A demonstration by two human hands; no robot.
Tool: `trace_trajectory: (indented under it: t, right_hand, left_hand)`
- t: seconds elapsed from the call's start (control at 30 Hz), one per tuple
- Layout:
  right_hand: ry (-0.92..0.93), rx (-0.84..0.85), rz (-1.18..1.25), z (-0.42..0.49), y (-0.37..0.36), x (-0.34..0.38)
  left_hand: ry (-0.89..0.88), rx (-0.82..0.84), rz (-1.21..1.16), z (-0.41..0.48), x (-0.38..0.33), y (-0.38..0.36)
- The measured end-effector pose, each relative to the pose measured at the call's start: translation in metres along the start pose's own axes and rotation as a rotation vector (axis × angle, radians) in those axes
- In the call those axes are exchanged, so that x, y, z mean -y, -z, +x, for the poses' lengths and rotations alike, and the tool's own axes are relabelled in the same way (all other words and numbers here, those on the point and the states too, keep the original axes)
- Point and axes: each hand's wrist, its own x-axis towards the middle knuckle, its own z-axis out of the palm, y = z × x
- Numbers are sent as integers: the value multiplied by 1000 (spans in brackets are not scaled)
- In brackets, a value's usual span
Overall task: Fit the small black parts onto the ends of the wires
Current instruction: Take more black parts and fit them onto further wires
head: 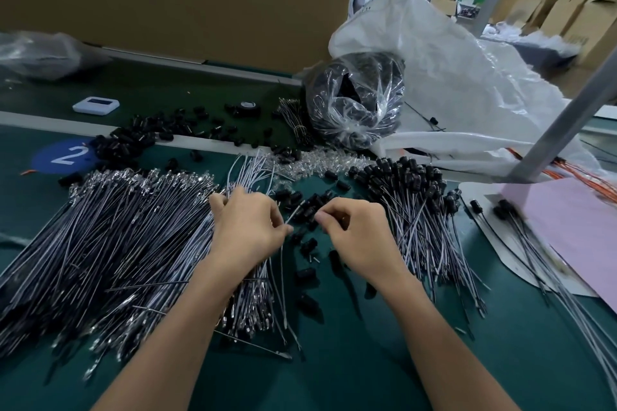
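Observation:
A big heap of bare grey wires covers the green bench on the left. My left hand grips a bundle of wires and pinches one single wire at its fingertips. My right hand is curled close beside it, its fingertips pinched together over loose small black parts; what it holds is hidden. Wires with black parts fitted lie in a pile to the right.
More black parts are scattered at the back near a blue "2" sticker. A clear bag of black parts and a large white sack stand behind. Pink paper and a grey post are at right.

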Motion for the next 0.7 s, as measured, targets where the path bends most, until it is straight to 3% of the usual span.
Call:
trace_trajectory:
  t: [0.13,0.2,0.27,0.4,0.47,0.57,0.7]
  right_hand:
    - [-55,-53,212,0,-2,7]
    - [-124,-28,361,1,-6,10]
    - [-170,-17,491,0,-7,11]
    - [-264,-134,756,1,4,10]
    - [-294,-219,966,2,14,9]
    - [-306,-360,1225,4,29,4]
    - [-311,-396,1237,3,33,3]
  left_hand:
    - [-108,-176,-364,-2,-2,3]
    - [-218,-133,-570,-5,-7,6]
    - [-292,-82,-625,-9,-12,8]
    - [-235,-10,-726,-8,-6,25]
    - [-157,25,-626,-6,7,41]
    - [-150,210,-219,-14,30,67]
    - [-119,448,66,-41,54,77]
